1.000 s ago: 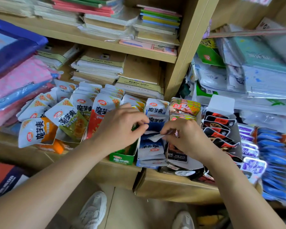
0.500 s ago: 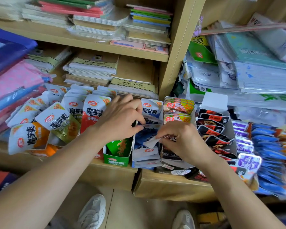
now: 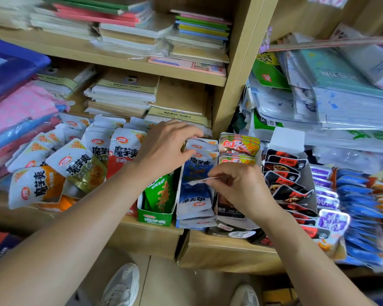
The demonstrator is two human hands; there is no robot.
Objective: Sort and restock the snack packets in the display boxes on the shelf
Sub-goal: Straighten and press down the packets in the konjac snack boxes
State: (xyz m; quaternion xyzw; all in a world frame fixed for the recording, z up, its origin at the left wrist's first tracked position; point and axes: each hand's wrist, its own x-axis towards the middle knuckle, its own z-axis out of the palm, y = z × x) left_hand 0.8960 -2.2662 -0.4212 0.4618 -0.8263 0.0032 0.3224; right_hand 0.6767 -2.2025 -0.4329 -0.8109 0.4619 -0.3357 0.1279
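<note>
At frame centre the blue packet [image 3: 197, 171] is now stood in its display box [image 3: 179, 202], pinched by right hand [image 3: 239, 188] fingers, with rear packets [image 3: 205, 143] gripped by the left hand [image 3: 164, 149]; the row is judged nearly tidied.

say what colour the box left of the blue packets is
Green box, white lettering on front; head view.
</note>
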